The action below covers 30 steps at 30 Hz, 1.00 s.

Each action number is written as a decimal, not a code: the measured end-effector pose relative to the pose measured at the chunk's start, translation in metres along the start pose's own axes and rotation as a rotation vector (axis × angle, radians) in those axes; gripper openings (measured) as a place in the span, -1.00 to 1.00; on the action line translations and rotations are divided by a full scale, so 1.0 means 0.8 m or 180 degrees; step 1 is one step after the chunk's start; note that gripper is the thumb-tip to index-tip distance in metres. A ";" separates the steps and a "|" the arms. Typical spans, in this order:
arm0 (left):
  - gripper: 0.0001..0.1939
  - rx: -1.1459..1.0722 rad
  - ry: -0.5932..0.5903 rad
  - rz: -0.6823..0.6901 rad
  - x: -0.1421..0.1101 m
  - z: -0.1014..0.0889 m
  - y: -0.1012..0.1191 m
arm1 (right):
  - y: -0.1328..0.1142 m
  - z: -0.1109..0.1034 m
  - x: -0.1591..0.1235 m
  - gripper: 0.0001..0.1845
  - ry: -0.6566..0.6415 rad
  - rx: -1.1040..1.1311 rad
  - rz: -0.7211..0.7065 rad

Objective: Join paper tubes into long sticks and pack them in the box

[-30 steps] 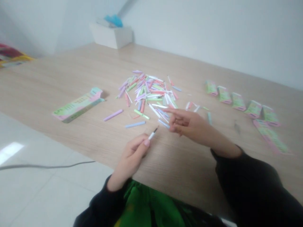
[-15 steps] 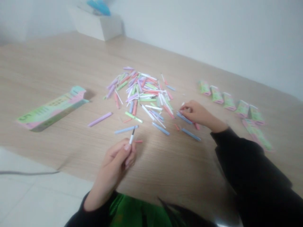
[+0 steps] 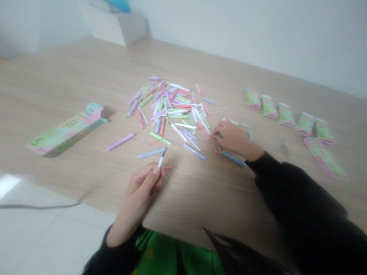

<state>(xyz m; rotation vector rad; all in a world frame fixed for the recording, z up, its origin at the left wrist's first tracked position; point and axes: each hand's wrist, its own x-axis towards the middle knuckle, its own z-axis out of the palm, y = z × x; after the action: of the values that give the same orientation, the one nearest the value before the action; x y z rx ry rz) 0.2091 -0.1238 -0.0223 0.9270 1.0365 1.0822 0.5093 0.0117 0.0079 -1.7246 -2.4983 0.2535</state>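
My left hand (image 3: 145, 183) pinches a slim white pen refill (image 3: 162, 158) with a dark tip, which points up and away from me. Close by its fingertips, a short red piece (image 3: 168, 167) lies on the table. My right hand (image 3: 233, 138) is closed, palm down, at the right side of the pile, with a bit of a blue pen barrel (image 3: 219, 135) showing at its fingers. Partly under that hand lies another blue barrel (image 3: 233, 158). The pile (image 3: 172, 105) holds many pastel barrels and white sticks. Loose barrels in blue (image 3: 194, 151), green (image 3: 161, 138) and purple (image 3: 120, 141) lie in front.
An opened pastel carton (image 3: 67, 130) lies at the left. Several small green-and-pink boxes (image 3: 286, 114) stand in a row at the right, with a flat one (image 3: 325, 158) before them. A white box (image 3: 114, 26) sits by the wall. A cable (image 3: 40, 207) runs at lower left.
My right hand has come down over the blue barrel and closed on it, uncovering small pieces behind. My left hand keeps the refill almost in place. The camera view has shifted slightly.
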 end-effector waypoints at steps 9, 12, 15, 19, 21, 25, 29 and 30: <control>-0.62 0.1356 -0.0662 0.0599 0.000 0.018 0.005 | -0.082 -0.079 -0.075 -0.85 0.0201 0.2149 -0.0097; -0.64 0.1591 -0.0869 0.0682 -0.002 0.026 0.010 | -0.105 -0.086 -0.094 -0.89 0.0243 0.2378 -0.0387; -0.65 0.1618 -0.0891 0.0674 -0.005 0.030 0.012 | -0.116 -0.084 -0.102 -0.92 0.0174 0.2239 -0.0480; -0.67 0.1599 -0.0937 0.0649 -0.008 0.031 0.010 | -0.123 -0.082 -0.105 -0.90 0.0181 0.2024 -0.0600; -0.67 0.1564 -0.0953 0.0657 -0.009 0.031 0.010 | -0.126 -0.083 -0.106 -0.88 0.0160 0.1959 -0.0658; -0.68 0.1507 -0.0981 0.0633 -0.011 0.033 0.011 | -0.131 -0.082 -0.107 -0.88 0.0155 0.1768 -0.0789; -0.69 0.1498 -0.0953 0.0657 -0.011 0.034 0.013 | -0.132 -0.079 -0.107 -0.88 0.0126 0.1697 -0.0845; -0.69 0.1504 -0.0953 0.0663 -0.011 0.034 0.014 | -0.132 -0.078 -0.106 -0.87 0.0105 0.1710 -0.0851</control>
<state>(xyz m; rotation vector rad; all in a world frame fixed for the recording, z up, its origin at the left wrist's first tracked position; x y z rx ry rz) 0.2317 -0.1318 -0.0031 1.5561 0.9744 0.8411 0.4531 -0.0994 0.0910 -1.1646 -2.3078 0.7765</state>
